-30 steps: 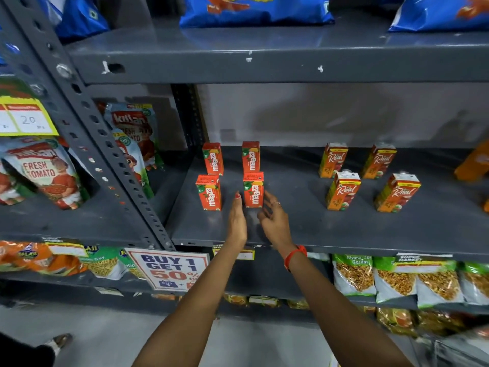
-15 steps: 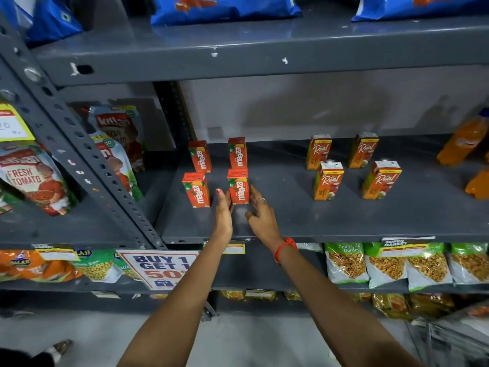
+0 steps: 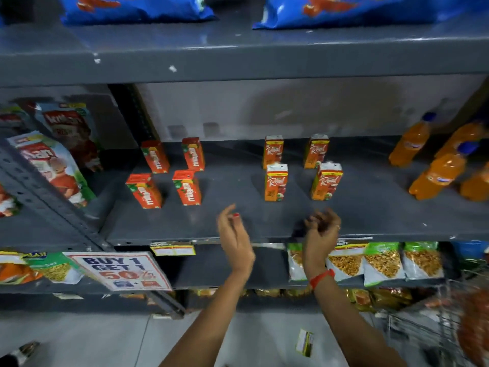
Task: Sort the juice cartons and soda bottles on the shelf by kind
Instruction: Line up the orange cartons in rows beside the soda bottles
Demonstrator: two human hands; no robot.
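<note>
Hovering empty and loosely curled before the shelf [image 3: 264, 229], left hand [image 3: 234, 234] and right hand [image 3: 321, 231] hold nothing. Red cartons [image 3: 169, 173] at left, orange cartons [image 3: 301, 168] mid-shelf and soda bottles [image 3: 436, 157] at right stand upright in separate groups; sorting appears complete, next perhaps straightening.

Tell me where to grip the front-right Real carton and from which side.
Pinch the front-right Real carton across its flat left and right faces at mid-height, coming in from the shelf's open front. It stands upright, apart from its neighbours, probably leaving room for fingers on both sides.
</note>
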